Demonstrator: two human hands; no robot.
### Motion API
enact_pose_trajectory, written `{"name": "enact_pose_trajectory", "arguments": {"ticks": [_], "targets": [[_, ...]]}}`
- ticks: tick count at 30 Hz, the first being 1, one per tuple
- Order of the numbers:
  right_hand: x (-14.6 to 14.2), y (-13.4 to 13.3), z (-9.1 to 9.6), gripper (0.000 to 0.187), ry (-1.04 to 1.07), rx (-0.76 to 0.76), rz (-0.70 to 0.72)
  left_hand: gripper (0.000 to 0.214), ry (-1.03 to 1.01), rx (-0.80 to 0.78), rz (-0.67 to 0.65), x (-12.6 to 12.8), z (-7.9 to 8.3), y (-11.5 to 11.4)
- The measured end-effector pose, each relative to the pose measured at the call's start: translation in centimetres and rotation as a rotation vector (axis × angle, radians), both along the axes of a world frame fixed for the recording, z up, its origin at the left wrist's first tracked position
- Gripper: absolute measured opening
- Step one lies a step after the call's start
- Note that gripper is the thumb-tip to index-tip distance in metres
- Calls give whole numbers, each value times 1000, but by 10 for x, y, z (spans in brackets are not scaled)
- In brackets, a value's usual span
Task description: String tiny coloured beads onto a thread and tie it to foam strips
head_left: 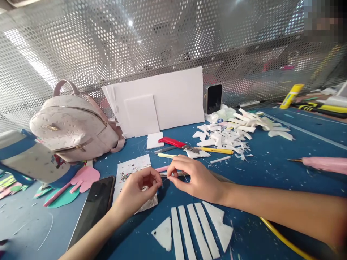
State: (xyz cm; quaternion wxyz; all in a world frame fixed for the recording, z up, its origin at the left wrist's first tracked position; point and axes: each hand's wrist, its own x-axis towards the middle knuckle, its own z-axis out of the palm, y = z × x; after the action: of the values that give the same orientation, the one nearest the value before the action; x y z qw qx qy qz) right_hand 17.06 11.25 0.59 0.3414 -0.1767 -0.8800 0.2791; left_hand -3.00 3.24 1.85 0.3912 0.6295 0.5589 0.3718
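Over the middle of the blue table, my left hand [141, 187] and my right hand [193, 177] face each other, each with thumb and forefinger pinched. Whatever they hold is too small to make out; the fingertips are close but apart. Beneath my left hand lies a white paper [135, 160] with tiny multicoloured bits, partly hidden by the hand. Below the hands, several white foam strips [187, 231] lie side by side between a pointed foam piece [164, 234] and a notched foam piece [219, 224]. Just beyond my right hand is a red-handled utility knife [173, 142].
A dark phone [93, 206] lies beside my left forearm. A pale backpack [73, 122], white boards [179, 97] and a heap of foam scraps [225, 133] stand along the perforated metal screen [162, 43]. To the right are a pink-handled pointed tool [325, 164] and a yellow glue stick [291, 96].
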Motion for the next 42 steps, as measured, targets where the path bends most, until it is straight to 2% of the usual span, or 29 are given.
{"name": "enact_pose_trajectory", "arguments": {"ticks": [10, 34, 42], "targets": [[-1, -1, 1, 7, -29, 27, 15, 4, 62, -1, -26, -2, -6, 0], [-1, -1, -1, 5, -44, 52, 36, 5, 58, 17, -21, 1, 0, 1], [-1, -1, 2, 6, -61, 57, 34, 6, 115, 30, -16, -2, -2, 1]]}}
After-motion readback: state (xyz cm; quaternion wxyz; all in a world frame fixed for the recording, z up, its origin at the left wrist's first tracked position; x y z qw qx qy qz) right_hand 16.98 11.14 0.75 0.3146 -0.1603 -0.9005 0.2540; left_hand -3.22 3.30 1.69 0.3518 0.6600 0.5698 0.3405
